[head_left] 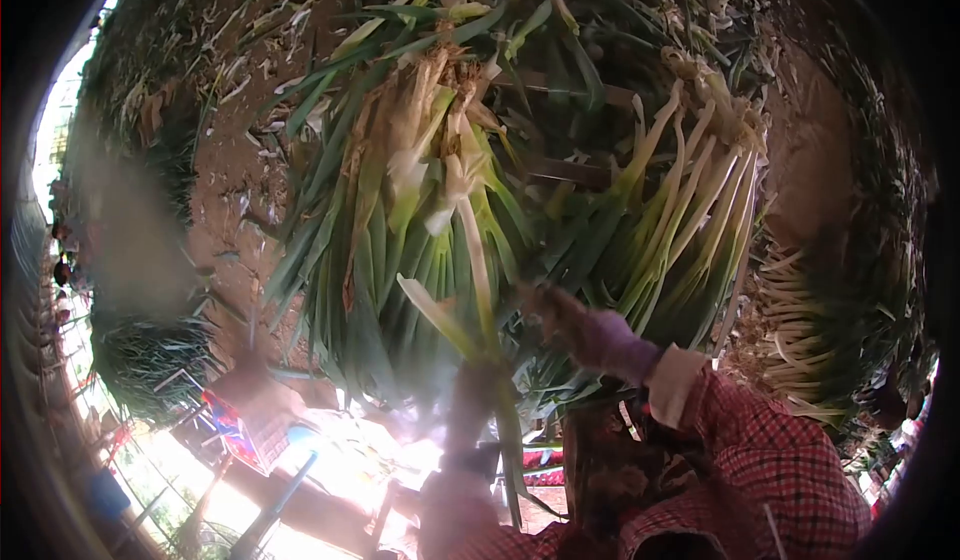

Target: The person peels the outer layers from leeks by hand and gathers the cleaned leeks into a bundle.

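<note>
My left hand (478, 392), low in the middle and blurred by glare, is closed around a green onion (472, 235). Its pale stem points up and away, and its green leaves hang below the hand. To the right, my right hand (605, 342) wears a purple glove with dirty fingertips. It is over the green leaves, its fingers smeared, so I cannot see whether they grip anything. In front of me lies a large heap of green onions (375, 230), with dry outer skins at its far end. A second heap of green onions (690, 195) sits on the right, roots pointing away.
Bare brown soil (232, 175) strewn with peeled scraps lies to the left. More green onions (790, 335) are laid in a row at the far right, and another dark green pile (150, 360) is at the left. A blue-handled object (285, 500) stands in bright light at lower left.
</note>
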The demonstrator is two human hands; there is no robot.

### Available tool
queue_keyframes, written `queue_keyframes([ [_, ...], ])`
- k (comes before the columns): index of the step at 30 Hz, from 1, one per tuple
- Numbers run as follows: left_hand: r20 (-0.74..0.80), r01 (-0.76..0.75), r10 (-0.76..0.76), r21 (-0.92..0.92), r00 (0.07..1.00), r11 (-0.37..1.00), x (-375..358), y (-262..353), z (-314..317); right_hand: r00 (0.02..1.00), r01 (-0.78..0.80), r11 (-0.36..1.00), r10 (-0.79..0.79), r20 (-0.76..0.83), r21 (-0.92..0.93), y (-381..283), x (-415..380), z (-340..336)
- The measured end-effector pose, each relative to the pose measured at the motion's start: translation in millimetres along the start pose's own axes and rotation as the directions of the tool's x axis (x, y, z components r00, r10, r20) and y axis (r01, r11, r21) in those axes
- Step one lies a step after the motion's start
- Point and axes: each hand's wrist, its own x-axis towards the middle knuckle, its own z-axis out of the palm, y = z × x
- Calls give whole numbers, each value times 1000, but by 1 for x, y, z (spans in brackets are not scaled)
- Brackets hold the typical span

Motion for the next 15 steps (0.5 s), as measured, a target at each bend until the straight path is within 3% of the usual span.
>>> queue_keyframes([
  [2, -6, 18, -18, 93, 1000, 996, 4, -9, -3, 993, 63, 998, -62, -100, 3, 10, 28, 1],
  [4, -36, 43, -35, 262, 999, 964, 8, -13, 0, 997, 72, 997, -73, -30, -8, 3, 34, -5],
  [6, 27, 61, -63, 71, 998, 996, 1, -10, 10, 978, 30, 999, -22, 207, -39, -18, 22, -17],
  [9, 70, -1, 5, -52, 998, 999, -11, -13, 23, 977, -87, 985, 114, -179, 152, 16, 39, -17],
  [12, 94, -50, 57, -78, 994, 996, -18, -20, 31, 993, -118, 992, 116, 29, 48, 21, 31, -17],
  [15, 80, -9, 18, -116, 997, 993, -6, -56, 8, 987, 34, 999, -38, -153, -30, 64, 28, 29],
])
